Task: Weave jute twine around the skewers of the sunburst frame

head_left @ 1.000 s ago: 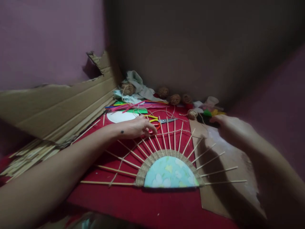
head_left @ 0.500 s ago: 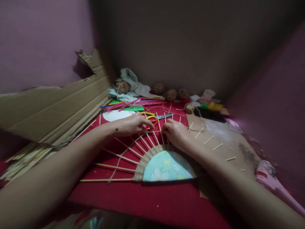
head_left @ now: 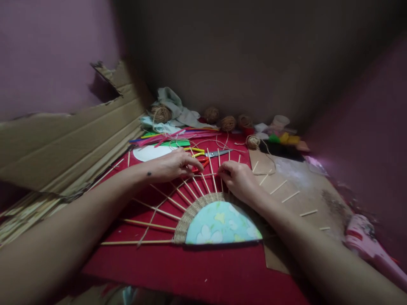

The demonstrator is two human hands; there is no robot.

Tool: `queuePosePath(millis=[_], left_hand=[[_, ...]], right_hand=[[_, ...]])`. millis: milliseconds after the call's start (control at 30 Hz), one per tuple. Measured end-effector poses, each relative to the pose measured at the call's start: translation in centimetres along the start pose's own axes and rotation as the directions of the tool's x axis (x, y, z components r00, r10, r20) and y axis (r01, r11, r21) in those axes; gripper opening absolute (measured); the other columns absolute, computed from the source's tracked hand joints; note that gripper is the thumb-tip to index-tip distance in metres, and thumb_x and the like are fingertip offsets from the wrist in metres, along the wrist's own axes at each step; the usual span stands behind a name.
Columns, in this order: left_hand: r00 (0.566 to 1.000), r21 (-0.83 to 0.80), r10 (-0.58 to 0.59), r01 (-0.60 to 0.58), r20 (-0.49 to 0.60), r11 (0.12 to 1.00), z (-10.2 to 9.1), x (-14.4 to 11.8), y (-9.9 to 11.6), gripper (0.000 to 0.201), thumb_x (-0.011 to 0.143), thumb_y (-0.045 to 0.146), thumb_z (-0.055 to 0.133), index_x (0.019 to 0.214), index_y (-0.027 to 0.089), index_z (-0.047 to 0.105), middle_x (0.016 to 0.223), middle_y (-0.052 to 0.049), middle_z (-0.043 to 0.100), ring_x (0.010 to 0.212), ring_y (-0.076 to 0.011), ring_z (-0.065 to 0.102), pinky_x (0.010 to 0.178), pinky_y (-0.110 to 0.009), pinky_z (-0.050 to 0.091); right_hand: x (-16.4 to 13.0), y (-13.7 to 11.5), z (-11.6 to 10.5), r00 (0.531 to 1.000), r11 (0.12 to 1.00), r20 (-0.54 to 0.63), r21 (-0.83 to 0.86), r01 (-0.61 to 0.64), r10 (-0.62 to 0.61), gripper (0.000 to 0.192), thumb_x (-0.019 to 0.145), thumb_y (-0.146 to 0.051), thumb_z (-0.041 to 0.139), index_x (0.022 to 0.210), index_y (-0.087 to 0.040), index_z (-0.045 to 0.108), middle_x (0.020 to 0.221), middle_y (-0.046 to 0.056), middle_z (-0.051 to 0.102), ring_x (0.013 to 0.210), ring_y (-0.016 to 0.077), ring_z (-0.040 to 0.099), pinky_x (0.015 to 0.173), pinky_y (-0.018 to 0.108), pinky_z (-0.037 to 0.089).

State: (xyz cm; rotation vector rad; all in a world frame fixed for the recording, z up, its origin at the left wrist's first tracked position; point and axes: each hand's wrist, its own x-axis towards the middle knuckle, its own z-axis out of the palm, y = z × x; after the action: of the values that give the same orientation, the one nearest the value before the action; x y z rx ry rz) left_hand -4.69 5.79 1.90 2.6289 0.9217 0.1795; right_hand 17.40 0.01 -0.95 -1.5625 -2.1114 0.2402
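Two hands [head_left: 203, 171] on fan spokes [head_left: 178, 194], four twine balls [head_left: 228, 123] (perhaps five)

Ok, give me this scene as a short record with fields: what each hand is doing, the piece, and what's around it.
left hand: fingertips pinching twine among the sticks
right hand: fingers on the twine at the upper sticks
piece: half-round floral panel with a woven band, sticks fanning out
surface: red cloth
behind: scissors, twine balls, coloured strips
left side: cardboard
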Motion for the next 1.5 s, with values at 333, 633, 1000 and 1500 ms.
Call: queuePosePath(millis=[333, 633, 1000, 1500], left_hand=[[1.0, -0.057, -0.031, 0.031, 0.002, 0.998, 0.0, 0.2, -0.1, 0.024, 0.08, 0.027, 0.062, 0.102, 0.027, 0.07, 0.085, -0.003, 0.054, 0.08, -0.0157, 0.05, 0.073, -0.027, 0.037], [0.991, -0.275, -0.13, 0.127, 0.006, 0.953, -1.3, 0.1, -0.1, 0.025, 0.079, 0.037, 0.059, 0.095, 0.021, 0.069, 0.094, -0.003, 0.062, 0.085, -0.0153, 0.056, 0.077, -0.026, 0.042], [0.989, -0.068, -0.135, 0.139, 0.065, 0.988, -0.3, 1.3, 1.1, 0.017, 0.074, 0.032, 0.062, 0.072, 0.016, 0.062, 0.072, -0.001, 0.059, 0.069, -0.0137, 0.053, 0.064, -0.024, 0.039], [0.99, 0.014, -0.138, 0.137, 0.018, 0.99, 0.5, 3.6, 3.2, 0.013, 0.077, 0.027, 0.062, 0.076, 0.017, 0.069, 0.075, -0.002, 0.062, 0.075, -0.015, 0.055, 0.067, -0.025, 0.037]], right_hand=[[0.2, 0.2, 0.1, 0.995, 0.991, 0.001, 0.093, -0.099, 0.099, 0.018, 0.073, -0.009, 0.055, 0.074, -0.02, 0.068, 0.078, 0.002, 0.068, 0.074, 0.0157, 0.061, 0.069, 0.025, 0.044], [-0.1, -0.2, -0.1, 0.994, 0.992, 0.021, 0.056, -0.11, 0.109, 0.017, 0.077, -0.01, 0.054, 0.079, -0.019, 0.068, 0.085, 0.005, 0.068, 0.081, 0.0176, 0.06, 0.072, 0.027, 0.042], [-0.1, -0.1, -0.2, 0.994, 0.993, 0.019, 0.046, -0.109, 0.108, 0.018, 0.079, -0.014, 0.053, 0.078, -0.022, 0.069, 0.088, 0.003, 0.068, 0.083, 0.0177, 0.061, 0.073, 0.027, 0.042], [-0.1, 0.1, -0.2, 0.995, 0.993, -0.003, 0.057, -0.099, 0.099, 0.017, 0.08, -0.013, 0.054, 0.083, -0.021, 0.069, 0.087, 0.004, 0.067, 0.081, 0.0172, 0.06, 0.073, 0.025, 0.042]])
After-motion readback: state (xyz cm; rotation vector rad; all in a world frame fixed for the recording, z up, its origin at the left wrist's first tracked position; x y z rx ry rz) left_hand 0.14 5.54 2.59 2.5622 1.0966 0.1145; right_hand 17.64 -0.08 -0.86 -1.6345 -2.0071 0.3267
